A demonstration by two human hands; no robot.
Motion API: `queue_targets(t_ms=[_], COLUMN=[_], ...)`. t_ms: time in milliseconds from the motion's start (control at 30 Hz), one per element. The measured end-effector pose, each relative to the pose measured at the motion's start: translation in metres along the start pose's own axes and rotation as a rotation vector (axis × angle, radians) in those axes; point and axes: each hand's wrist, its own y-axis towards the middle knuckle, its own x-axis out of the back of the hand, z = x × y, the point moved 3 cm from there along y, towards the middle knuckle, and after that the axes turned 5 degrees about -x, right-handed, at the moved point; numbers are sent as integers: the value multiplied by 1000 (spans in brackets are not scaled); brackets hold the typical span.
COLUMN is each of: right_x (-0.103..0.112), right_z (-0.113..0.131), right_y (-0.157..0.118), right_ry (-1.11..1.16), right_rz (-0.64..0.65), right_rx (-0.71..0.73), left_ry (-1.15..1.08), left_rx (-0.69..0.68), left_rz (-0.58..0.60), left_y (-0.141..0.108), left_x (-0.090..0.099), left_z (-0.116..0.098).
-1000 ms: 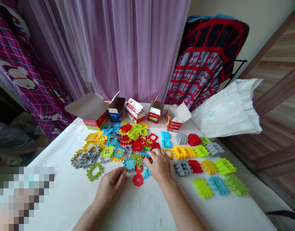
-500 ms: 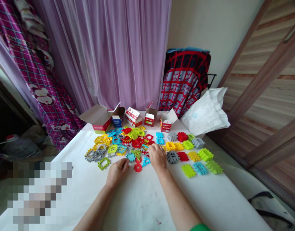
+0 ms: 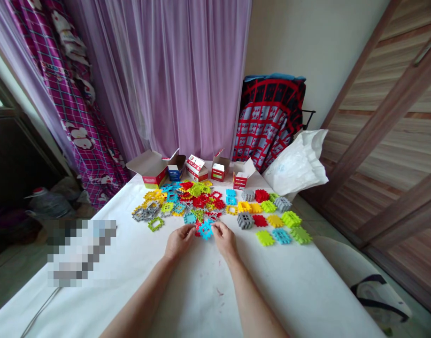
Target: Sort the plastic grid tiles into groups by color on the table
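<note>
A blue toothed building tile [image 3: 205,229] is pinched at its right edge by my right hand [image 3: 225,237]. Close to its left side, my left hand [image 3: 180,240] is closed, fingertips together; whether they grip anything is hidden. Red toothed pieces [image 3: 197,227] show just beside those fingertips, partly behind the blue tile. Beyond my hands spreads a mixed pile of red, yellow, blue, grey and green interlocking pieces [image 3: 200,201]. A teal square tile [image 3: 189,218] and a green open frame [image 3: 156,224] lie at the pile's near edge.
Several flat tiles and block assemblies, such as a grey block [image 3: 245,220] and a green tile [image 3: 265,238], stand in rows on the right. Opened cardboard boxes [image 3: 154,178] line the table's back. A white bag [image 3: 296,162] rests at the back right corner. Something pixelated lies on the left.
My right hand has drawn nearer from the pile's right side, and a blue tile now shows at its fingertips. My left hand has moved right, toward it. The view has shifted slightly.
</note>
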Motion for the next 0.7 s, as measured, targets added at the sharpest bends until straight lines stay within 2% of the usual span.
queue_targets(t_ms=[267,467,700], right_x=[-10,-13,-11], right_z=[-4,-1,10], right_y=[4,4,1], right_ry=[252,136,96], right_rz=[92,150,184], right_rx=[-128,-48,-9], left_ry=[-179,-294,-455], left_rx=[24,45,99], left_rz=[129,148,158], left_y=[8,15,19], left_x=[-13,-25,-18], left_z=[2,1,7])
